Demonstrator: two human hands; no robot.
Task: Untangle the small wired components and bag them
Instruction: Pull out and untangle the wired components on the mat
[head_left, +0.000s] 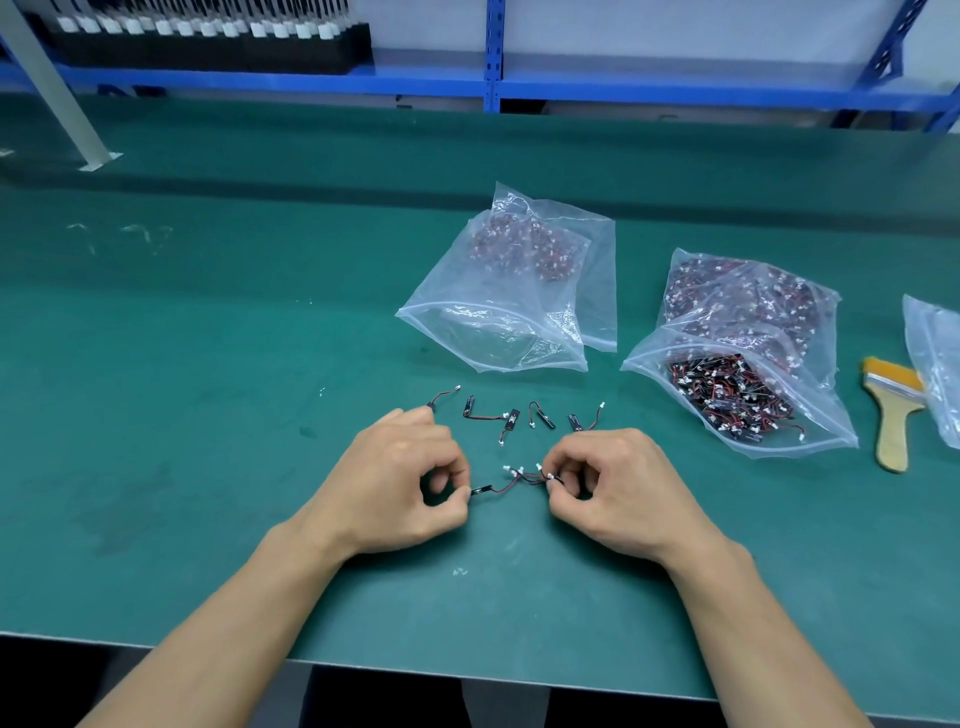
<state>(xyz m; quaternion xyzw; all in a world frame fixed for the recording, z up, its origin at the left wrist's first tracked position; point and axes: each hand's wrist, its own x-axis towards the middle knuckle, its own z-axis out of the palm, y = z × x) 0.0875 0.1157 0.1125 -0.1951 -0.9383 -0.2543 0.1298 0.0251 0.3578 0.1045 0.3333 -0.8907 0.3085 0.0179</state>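
Note:
A small tangle of wired components (514, 480), black strips with red-black leads and white plugs, stretches between my two hands just above the green mat (208, 395). My left hand (400, 478) pinches the black strip at the tangle's left end. My right hand (618, 483) pinches the wires at the right end. Several separated components (511, 415) lie in a row on the mat just beyond my hands. An open clear bag (498, 296) lies behind them, with components at its far end. Another open bag (737, 384), full of tangled components, lies to the right.
A wooden-handled brush (892, 410) lies right of the full bag, beside the edge of a third clear bag (935, 364). A blue shelf frame (493, 57) runs along the back, with a black tray of white parts (208, 36) at the far left. The mat's front edge (467, 675) is close to me.

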